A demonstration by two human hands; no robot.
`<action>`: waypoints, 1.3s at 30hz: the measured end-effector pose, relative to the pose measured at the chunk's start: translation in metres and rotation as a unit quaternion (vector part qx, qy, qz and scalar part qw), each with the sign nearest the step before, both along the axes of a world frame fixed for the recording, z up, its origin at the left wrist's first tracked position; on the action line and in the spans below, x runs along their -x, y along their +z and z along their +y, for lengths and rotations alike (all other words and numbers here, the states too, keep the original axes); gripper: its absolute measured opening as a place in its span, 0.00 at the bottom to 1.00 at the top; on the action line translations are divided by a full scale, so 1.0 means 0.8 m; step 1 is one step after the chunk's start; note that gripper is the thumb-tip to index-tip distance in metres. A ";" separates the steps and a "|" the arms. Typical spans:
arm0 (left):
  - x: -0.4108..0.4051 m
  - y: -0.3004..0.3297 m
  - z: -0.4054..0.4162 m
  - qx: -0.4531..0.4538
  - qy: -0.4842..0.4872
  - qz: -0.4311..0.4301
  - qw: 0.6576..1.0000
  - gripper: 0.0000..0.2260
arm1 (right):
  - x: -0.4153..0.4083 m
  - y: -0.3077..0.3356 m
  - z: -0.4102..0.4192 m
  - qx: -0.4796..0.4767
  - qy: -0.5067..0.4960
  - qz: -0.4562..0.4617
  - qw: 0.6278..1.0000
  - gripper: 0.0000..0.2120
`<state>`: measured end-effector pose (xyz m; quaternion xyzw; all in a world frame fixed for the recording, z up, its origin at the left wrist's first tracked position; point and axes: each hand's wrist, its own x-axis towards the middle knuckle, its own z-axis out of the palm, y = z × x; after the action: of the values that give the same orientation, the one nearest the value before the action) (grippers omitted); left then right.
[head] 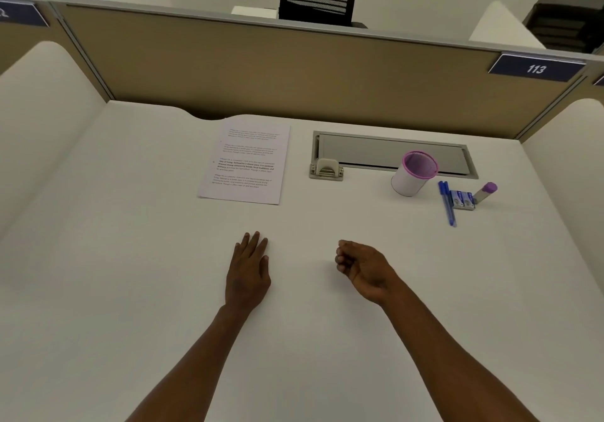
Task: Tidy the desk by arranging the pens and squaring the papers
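A stack of printed papers (pixel 246 161) lies on the white desk (pixel 130 241), far left of centre, its edges lined up. Blue pens (pixel 446 202) lie side by side at the far right, next to a small blue-and-white box (pixel 462 200) and a purple-capped tube (pixel 486 192). A white pen cup with a pink rim (pixel 413 174) stands left of the pens; I see nothing in it. My left hand (pixel 249 271) rests flat on the desk below the papers, fingers together, holding nothing. My right hand (pixel 362 266) rests nearby with fingers curled, and nothing shows in it.
A grey cable hatch (pixel 392 152) with a beige latch (pixel 326 170) is set into the desk behind the cup. Tan partition walls (pixel 294 71) close off the back and sides, with a "113" sign (pixel 536 68) at the right.
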<state>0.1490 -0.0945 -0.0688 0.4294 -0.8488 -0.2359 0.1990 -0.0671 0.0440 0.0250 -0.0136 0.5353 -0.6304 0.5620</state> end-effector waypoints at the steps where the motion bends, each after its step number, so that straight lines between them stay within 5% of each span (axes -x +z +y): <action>1: 0.002 0.001 0.001 -0.004 0.003 0.005 1.000 0.19 | 0.009 0.007 0.000 0.008 -0.016 -0.017 1.000 0.04; 7: 0.052 0.014 0.017 -0.008 -0.038 0.039 0.998 0.20 | 0.134 0.061 -0.007 0.052 -0.098 0.036 0.993 0.03; 13: 0.112 0.011 0.021 0.002 -0.075 0.027 0.997 0.22 | 0.276 0.089 -0.043 -0.107 -0.131 0.270 0.948 0.07; 18: 0.123 -0.011 0.022 0.013 -0.081 -0.022 0.996 0.24 | 0.328 0.078 -0.065 -0.245 -0.029 0.507 0.826 0.08; 25: 0.123 -0.018 0.021 0.035 -0.075 -0.052 0.995 0.25 | 0.338 0.076 -0.083 -0.292 0.118 0.701 0.639 0.07; 39: 0.123 -0.008 0.022 0.018 -0.082 -0.057 0.995 0.24 | 0.318 0.073 -0.085 -0.263 0.148 0.729 0.615 0.11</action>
<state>0.0508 -0.0772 -0.0752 0.3675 -0.8952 -0.2109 0.1380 -0.3217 -0.0238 0.0834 -0.3992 0.9023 -0.1541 0.0525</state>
